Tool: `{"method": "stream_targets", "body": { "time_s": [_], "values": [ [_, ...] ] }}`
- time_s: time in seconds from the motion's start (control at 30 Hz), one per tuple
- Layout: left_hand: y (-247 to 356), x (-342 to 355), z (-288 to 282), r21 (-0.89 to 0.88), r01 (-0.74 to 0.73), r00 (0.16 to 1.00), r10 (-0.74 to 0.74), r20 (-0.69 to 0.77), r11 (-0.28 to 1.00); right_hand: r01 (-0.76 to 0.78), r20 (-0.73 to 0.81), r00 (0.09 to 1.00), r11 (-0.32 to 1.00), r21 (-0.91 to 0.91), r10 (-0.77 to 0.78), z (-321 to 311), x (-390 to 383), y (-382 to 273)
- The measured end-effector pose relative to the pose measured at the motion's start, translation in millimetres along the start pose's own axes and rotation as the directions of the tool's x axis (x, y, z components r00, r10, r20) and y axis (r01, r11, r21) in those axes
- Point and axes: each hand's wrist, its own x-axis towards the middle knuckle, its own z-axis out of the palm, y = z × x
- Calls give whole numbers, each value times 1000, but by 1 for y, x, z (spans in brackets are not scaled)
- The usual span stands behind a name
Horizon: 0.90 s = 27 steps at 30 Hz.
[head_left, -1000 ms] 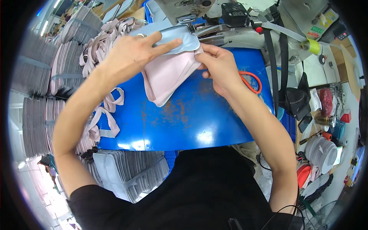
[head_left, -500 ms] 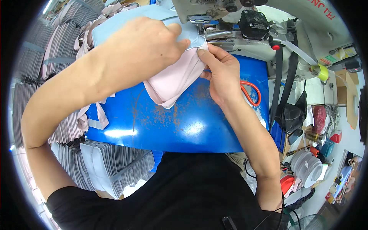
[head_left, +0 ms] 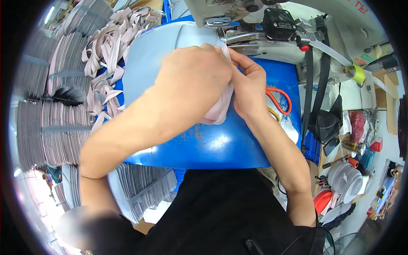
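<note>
A pale blue fabric piece with a pink side (head_left: 148, 46) lies across the blue table, its edge running up to the sewing machine (head_left: 238, 36). My left hand (head_left: 195, 74) is closed, its fingers pinched on the fabric's edge just in front of the machine's presser foot area. Close beside it, my right hand (head_left: 248, 80) grips the same edge between thumb and fingers. Part of the pink side hangs out below my left hand. My left hand and wrist cover the middle of the fabric, and the fingertips are partly hidden.
Tangled pink-grey straps (head_left: 106, 51) heap at the table's left. Stacks of tied fabric panels (head_left: 66, 131) stand beyond and below them. A red loop handle (head_left: 287, 91) lies right of my right hand. Black straps (head_left: 316, 85) hang from the machine.
My left hand has moved right and nearer, up against my right hand, and its elbow has swung inward. The fabric has shifted right, with more blue and less pink showing.
</note>
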Motion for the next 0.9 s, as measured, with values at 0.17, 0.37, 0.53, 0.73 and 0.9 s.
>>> {"method": "stream_targets", "body": {
  "time_s": [0.17,0.37,0.53,0.73,0.9],
  "values": [
    [15,19,13,-221,207,975,-218,-29,953,-6,67,998,1000,-18,7,-11,-6,-1],
    [34,-17,32,-520,219,925,-345,-158,826,235,132,972,834,-500,-195,-27,-40,-4],
    [55,-55,40,-364,33,900,-186,-395,931,109,71,994,866,-488,-85,-36,-66,-4],
    [49,-53,64,-373,-152,804,-105,-586,915,-82,29,995,961,-263,93,-34,-72,-14],
    [45,-36,66,-329,-196,766,-66,-639,924,-154,17,988,983,-99,156,-27,-73,-16]
  ]
}}
